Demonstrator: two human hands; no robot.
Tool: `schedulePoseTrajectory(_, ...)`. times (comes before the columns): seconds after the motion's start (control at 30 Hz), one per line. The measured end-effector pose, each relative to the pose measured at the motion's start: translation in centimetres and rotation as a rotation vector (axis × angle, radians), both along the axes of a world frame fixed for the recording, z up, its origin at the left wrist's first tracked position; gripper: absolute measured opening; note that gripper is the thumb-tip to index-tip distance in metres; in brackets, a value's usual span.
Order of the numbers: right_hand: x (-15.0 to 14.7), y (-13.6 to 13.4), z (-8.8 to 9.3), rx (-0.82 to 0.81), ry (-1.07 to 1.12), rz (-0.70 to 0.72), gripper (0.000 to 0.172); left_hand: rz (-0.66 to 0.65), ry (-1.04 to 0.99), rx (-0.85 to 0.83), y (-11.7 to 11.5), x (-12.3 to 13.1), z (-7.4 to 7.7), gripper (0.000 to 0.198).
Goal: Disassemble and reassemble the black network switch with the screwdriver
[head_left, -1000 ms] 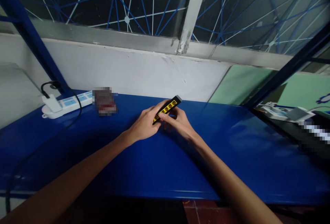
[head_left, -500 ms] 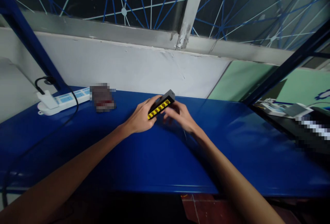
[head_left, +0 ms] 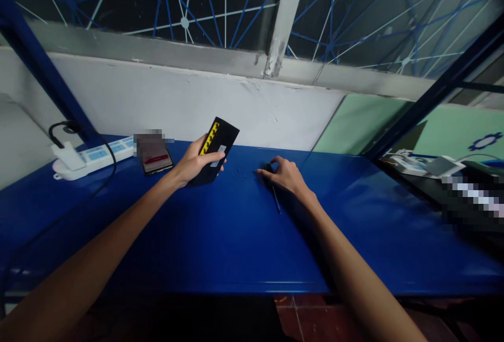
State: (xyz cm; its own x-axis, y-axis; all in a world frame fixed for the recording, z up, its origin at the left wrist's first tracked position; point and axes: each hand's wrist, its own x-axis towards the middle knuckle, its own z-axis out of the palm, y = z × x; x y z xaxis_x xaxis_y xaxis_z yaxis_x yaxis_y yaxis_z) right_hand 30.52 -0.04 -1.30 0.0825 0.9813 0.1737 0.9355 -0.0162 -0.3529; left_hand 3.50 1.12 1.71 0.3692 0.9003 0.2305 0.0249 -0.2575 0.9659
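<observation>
My left hand (head_left: 191, 164) grips a flat black box with a row of yellow ports (head_left: 214, 147), tilted up on edge above the blue table (head_left: 220, 237). My right hand (head_left: 285, 174) rests on the table to the right, fingers curled over the dark handle of a slim screwdriver (head_left: 274, 195) that lies on the surface. A few tiny specks, perhaps screws (head_left: 238, 174), lie between the two hands.
A white power strip (head_left: 92, 155) with a black cable sits at the back left, a phone (head_left: 155, 159) beside it. A white wall and a window with blue bars rise behind. Papers and devices (head_left: 437, 166) lie on the neighbouring desk at right.
My left hand turned the black box up and drew it left. My right hand left the box and dropped to the table over the screwdriver.
</observation>
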Motion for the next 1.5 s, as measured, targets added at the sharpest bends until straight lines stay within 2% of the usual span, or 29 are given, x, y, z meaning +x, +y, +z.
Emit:
schedulePoseTrajectory(0.2, 0.2, 0.5, -0.5, -0.031, -0.054, 0.044, 0.045, -0.237, -0.162, -0.228, 0.1, -0.2, 0.1, 0.031)
schedulePoseTrajectory(0.4, 0.1, 0.4, -0.3, -0.039, -0.063, 0.054, 0.042, -0.369, -0.215, -0.355, 0.7, -0.8, -0.4, 0.035)
schedulePoseTrajectory(0.57, 0.0, 0.2, -0.1, -0.045, -0.068, 0.07, 0.041, -0.557, -0.12, -0.352, 0.6, -1.8, 0.0, 0.041)
schedulePoseTrajectory(0.73, 0.1, 0.2, 0.0, -0.044, -0.076, 0.093, 0.037, -0.675, -0.03, -0.378, 0.2, -1.9, 0.6, 0.043)
schedulePoseTrajectory(0.83, 0.1, 0.2, 0.0, -0.044, -0.083, 0.095, 0.036, -0.675, -0.024, -0.403, 0.4, -2.0, 0.4, 0.044)
schedulePoseTrajectory(0.97, 0.1, 0.2, 0.1, -0.045, -0.089, 0.1, 0.034, -0.473, -0.014, -0.352, 0.9, -2.2, -0.3, 0.027)
schedulePoseTrajectory(1.0, 0.1, 0.2, 0.1, -0.046, -0.089, 0.104, 0.034, -0.427, -0.014, -0.331, 1.0, -2.2, -0.5, 0.027)
schedulePoseTrajectory(1.07, 0.1, 0.2, 0.1, -0.048, -0.092, 0.11, 0.034, -0.398, 0.0, -0.313, 1.2, -2.3, -0.7, 0.041)
schedulePoseTrajectory(1.13, 0.2, 0.2, 0.1, -0.053, -0.096, 0.113, 0.035, -0.412, 0.064, -0.317, 1.3, -2.4, -0.8, 0.059)
schedulePoseTrajectory(1.2, 0.2, 0.2, 0.0, -0.055, -0.099, 0.115, 0.035, -0.418, 0.181, -0.3, 1.5, -2.8, -0.8, 0.068)
schedulePoseTrajectory(1.27, 0.2, 0.3, 0.0, -0.053, -0.099, 0.115, 0.035, -0.441, 0.312, -0.235, 1.9, -3.3, -0.5, 0.068)
schedulePoseTrajectory(1.37, 0.2, 0.2, -0.1, -0.045, -0.092, 0.111, 0.036, -0.543, 0.466, -0.137, 2.3, -4.0, 0.0, 0.065)
schedulePoseTrajectory(1.5, 0.0, 0.0, 0.0, -0.025, -0.07, 0.097, 0.036, -0.613, 0.574, -0.156, 2.6, -4.5, 0.2, 0.062)
